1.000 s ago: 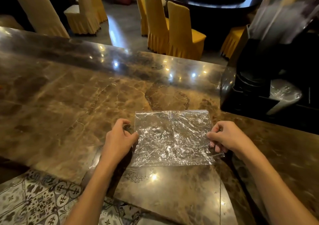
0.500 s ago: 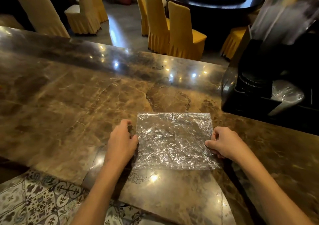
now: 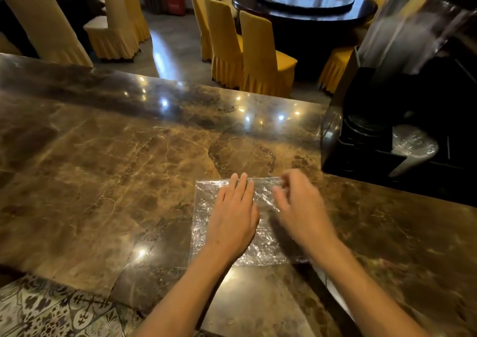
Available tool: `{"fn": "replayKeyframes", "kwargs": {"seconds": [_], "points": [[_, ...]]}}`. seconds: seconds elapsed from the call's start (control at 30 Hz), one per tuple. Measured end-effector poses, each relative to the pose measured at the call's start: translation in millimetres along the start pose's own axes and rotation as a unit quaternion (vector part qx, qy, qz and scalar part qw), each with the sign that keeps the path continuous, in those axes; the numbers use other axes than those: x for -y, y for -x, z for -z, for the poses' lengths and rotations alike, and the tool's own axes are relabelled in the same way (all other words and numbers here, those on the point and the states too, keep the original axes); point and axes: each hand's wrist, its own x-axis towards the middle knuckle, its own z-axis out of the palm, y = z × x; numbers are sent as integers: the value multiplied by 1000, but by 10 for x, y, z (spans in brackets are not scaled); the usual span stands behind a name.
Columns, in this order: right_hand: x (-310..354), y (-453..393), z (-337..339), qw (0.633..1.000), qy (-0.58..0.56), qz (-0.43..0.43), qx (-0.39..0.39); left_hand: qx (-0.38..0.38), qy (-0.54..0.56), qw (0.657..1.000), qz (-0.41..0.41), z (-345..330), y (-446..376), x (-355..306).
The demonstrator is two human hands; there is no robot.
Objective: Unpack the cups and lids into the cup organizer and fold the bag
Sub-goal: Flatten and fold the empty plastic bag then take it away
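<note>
A crinkled clear plastic bag (image 3: 204, 207) lies flat on the brown marble counter (image 3: 103, 168), folded to a narrower rectangle. My left hand (image 3: 233, 218) lies flat on its middle with straight fingers pressing it down. Just to the right, my right hand (image 3: 302, 207) is over the bag's right part, blurred, fingers bent toward the bag's far edge. The black cup organizer (image 3: 366, 156) stands at the right of the counter, with black lids (image 3: 366, 130) stacked in one slot, a stack of clear cups (image 3: 413, 148) lying in another, and a tall clear stack (image 3: 413, 32) above.
Beyond the counter's far edge are yellow-covered chairs (image 3: 258, 52) and a dark round table (image 3: 304, 3). A patterned tile floor (image 3: 51, 311) shows at the lower left, below the counter's near edge.
Both hands left the bag's side edges and moved onto it. The bag is narrower, its right part folded over. My left hand now presses it flat; my right hand is still moving.
</note>
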Motion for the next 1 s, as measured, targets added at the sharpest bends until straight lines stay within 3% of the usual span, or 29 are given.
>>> {"fn": "replayKeyframes", "kwargs": {"seconds": [0.07,0.13,0.2,0.33,0.47,0.73,1.0], "points": [[197,16,-258,993,-82,63,53,1,30,1000,4,13,1,-6],[273,23,-528,986,-55,104,121,22,8,1000,-15,28,-1,4],[229,-7,-701,984,-18,88,152,67,-58,995,-43,2,-2,32],[-17,-96,-737,990,66,56,108,74,-47,996,4,-35,-37,48],[-257,-108,-644,963,227,66,126,69,-82,993,39,-43,-20,80],[-468,-77,-496,963,239,29,123,45,-75,990,110,24,125,285],[-525,-65,-457,960,253,13,117,41,-79,988,127,65,169,328]]}}
